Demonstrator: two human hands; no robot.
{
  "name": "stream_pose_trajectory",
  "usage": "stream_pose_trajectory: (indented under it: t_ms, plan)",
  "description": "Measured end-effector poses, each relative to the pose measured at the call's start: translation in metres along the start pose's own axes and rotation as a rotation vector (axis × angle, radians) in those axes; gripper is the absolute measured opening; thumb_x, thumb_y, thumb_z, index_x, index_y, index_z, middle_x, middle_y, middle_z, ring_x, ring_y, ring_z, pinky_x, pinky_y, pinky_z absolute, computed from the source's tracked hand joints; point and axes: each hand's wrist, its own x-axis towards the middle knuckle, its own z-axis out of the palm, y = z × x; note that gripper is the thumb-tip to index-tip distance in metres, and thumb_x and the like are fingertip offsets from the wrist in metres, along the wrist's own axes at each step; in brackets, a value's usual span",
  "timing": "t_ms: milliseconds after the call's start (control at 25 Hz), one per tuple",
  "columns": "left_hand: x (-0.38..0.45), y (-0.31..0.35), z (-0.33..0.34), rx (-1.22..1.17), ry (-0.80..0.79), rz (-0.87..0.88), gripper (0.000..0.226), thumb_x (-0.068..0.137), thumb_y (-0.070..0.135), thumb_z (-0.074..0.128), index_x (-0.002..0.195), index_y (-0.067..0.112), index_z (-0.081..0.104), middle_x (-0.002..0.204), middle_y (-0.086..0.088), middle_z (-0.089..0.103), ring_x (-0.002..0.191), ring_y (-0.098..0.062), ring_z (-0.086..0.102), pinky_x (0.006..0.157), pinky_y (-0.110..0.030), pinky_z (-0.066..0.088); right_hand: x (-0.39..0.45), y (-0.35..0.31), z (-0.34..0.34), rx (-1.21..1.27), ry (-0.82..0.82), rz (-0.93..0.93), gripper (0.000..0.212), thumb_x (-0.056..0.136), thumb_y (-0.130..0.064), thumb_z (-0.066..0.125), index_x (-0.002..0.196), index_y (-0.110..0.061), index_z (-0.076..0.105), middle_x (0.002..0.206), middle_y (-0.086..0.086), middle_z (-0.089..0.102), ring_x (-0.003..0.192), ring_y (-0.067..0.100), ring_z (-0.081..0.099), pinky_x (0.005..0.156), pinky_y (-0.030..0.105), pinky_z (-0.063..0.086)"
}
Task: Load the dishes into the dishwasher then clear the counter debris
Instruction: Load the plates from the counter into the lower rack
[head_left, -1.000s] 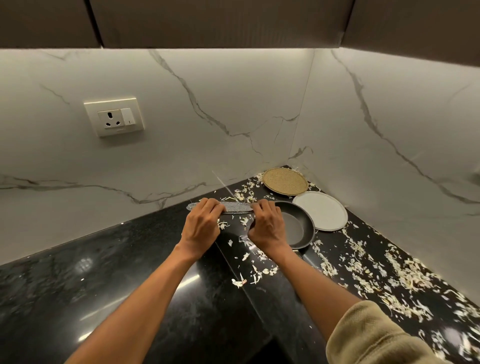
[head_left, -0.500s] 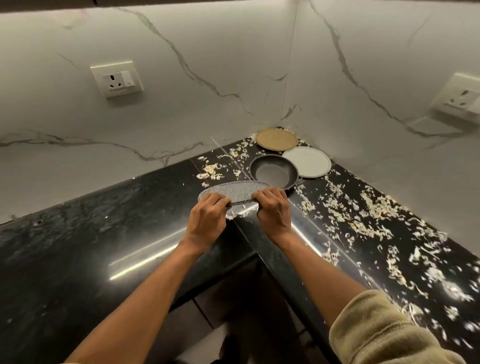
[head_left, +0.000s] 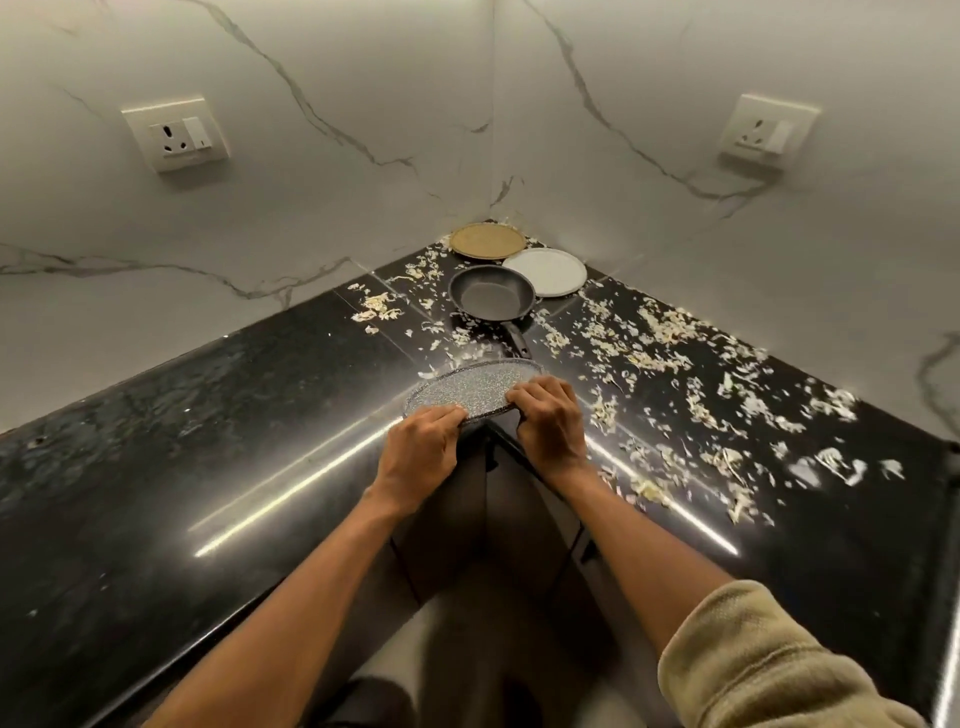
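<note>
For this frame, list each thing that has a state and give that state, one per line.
speckled grey plate: held at its near rim by both hands, at the counter's inner corner
left hand: grips the plate
right hand: grips the plate
black frying pan: upright on the counter, empty
white plate: flat on the counter, empty
tan plate: flat in the corner
food scraps: scattered over the counter
counter: glossy black, littered on the right side

Speckled plate's (head_left: 470, 387) near rim under fingers (head_left: 540, 397)

Single head view, looking forward and steeply down into the counter (head_left: 156, 467) corner, close over both hands, walls (head_left: 311, 182) rising beyond them.
</note>
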Motion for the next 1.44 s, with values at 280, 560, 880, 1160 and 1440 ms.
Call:
stream_pose_trajectory:
  t_ms: [280, 560, 880, 1160, 1440]
  plan:
    - [-0.130, 0.034, -0.033, -0.137, -0.040, 0.147, 0.023, 0.089, 0.014, 0.054, 0.099, 0.014, 0.074, 0.095, -0.002, 0.076, 0.084, -0.026, 0.072, 0.066, -0.037, 0.059, -0.133, -0.085, -0.061, -0.122, 0.008, 0.133, 0.035, 0.061, 0.016, 0.066, 0.082, -0.010, 0.076, 0.086, 0.003, 0.075, 0.085, 0.026, 0.067, 0.080, 0.034, 0.044]
    - [-0.267, 0.076, -0.046, -0.228, -0.200, 0.277, 0.021, 0.085, 0.011, 0.063, 0.103, 0.013, 0.073, 0.100, -0.004, 0.076, 0.085, -0.028, 0.073, 0.061, -0.040, 0.059, -0.284, -0.171, -0.129, -0.194, -0.028, 0.321, 0.028, 0.065, 0.009, 0.067, 0.081, -0.013, 0.075, 0.081, 0.001, 0.073, 0.080, 0.027, 0.066, 0.082, 0.035, 0.043]
    - [-0.385, 0.162, -0.037, -0.319, -0.316, 0.386, 0.035, 0.072, -0.006, 0.076, 0.100, 0.015, 0.076, 0.100, -0.001, 0.076, 0.082, -0.025, 0.073, 0.057, -0.034, 0.058, -0.444, -0.223, -0.216, -0.263, -0.125, 0.559, 0.029, 0.069, 0.010, 0.071, 0.086, -0.012, 0.075, 0.082, 0.001, 0.072, 0.081, 0.024, 0.064, 0.079, 0.036, 0.047]
    - [-0.509, 0.268, -0.040, -0.376, -0.445, 0.483, 0.025, 0.078, -0.003, 0.071, 0.094, 0.015, 0.074, 0.090, -0.003, 0.075, 0.073, -0.029, 0.071, 0.051, -0.038, 0.056, -0.599, -0.264, -0.312, -0.290, -0.183, 0.650, 0.032, 0.061, 0.012, 0.078, 0.081, -0.013, 0.073, 0.077, 0.002, 0.070, 0.075, 0.023, 0.061, 0.076, 0.031, 0.040]
    - [-0.683, 0.354, -0.055, -0.381, -0.587, 0.350, 0.019, 0.091, 0.019, 0.053, 0.090, 0.019, 0.071, 0.086, 0.002, 0.071, 0.068, -0.024, 0.067, 0.054, -0.038, 0.053, -0.731, -0.317, -0.408, -0.248, -0.298, 0.604, 0.024, 0.064, 0.008, 0.079, 0.077, -0.011, 0.073, 0.075, 0.004, 0.070, 0.073, 0.025, 0.063, 0.074, 0.034, 0.049]
